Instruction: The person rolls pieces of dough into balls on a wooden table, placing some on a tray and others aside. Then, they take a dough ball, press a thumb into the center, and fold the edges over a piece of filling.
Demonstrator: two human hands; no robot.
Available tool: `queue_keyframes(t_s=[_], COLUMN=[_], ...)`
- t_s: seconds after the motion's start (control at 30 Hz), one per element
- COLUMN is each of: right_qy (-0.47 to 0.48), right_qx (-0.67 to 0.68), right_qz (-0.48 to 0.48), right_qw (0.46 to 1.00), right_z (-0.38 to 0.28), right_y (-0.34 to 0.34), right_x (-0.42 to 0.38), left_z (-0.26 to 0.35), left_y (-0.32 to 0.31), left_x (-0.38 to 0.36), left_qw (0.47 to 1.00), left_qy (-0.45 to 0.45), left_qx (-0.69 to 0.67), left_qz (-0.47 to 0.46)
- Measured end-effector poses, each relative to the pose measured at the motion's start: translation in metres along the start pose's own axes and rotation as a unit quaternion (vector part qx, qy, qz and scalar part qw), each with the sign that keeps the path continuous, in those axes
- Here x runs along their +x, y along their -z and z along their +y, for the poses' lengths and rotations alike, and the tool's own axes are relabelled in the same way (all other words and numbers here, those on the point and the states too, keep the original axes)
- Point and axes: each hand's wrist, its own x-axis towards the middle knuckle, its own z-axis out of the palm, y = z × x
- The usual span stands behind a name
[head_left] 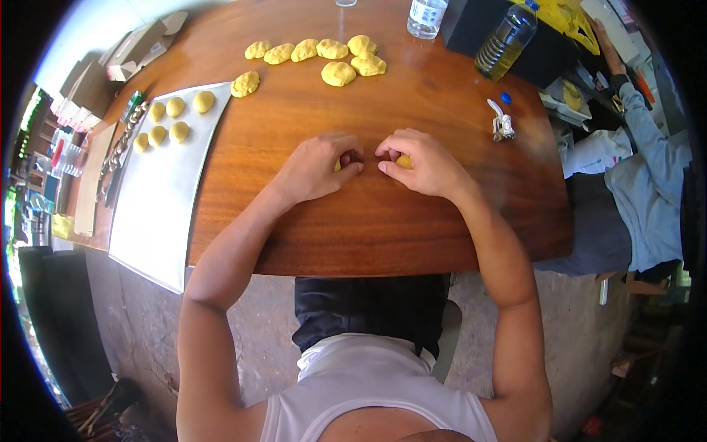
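Observation:
Both hands rest side by side on the wooden table [412,228]. My left hand [320,166] is cupped over a small yellow dough piece [338,166], mostly hidden under the fingers. My right hand [420,163] is curled around another yellow dough piece [404,160], which peeks out between thumb and fingers. Farther back, several rough yellow dough lumps [335,59] lie in a loose row. On the left, a grey baking tray [162,191] carries several rounded dough balls [166,121] at its far end.
An oil bottle [508,40] and a water bottle [427,16] stand at the back, with a blue cap [506,96] and crumpled foil [502,125] nearby. Another person in a blue sleeve [648,140] sits at the right. Cardboard boxes [140,48] lie at the back left.

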Motion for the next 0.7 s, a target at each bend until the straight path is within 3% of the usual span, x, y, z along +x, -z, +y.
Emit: queue_keyframes(t_s=[0.7], right_qy=[-0.017], right_qx=[0.001], right_qz=[-0.012], right_qw=[1.0], right_z=[-0.0005], right_y=[0.0004], right_x=[-0.0001], left_z=[0.0017], left_y=[0.0039], left_x=[-0.0001], left_qw=[1.0], left_qy=[-0.005], left_qx=[0.005], left_qz=[-0.015])
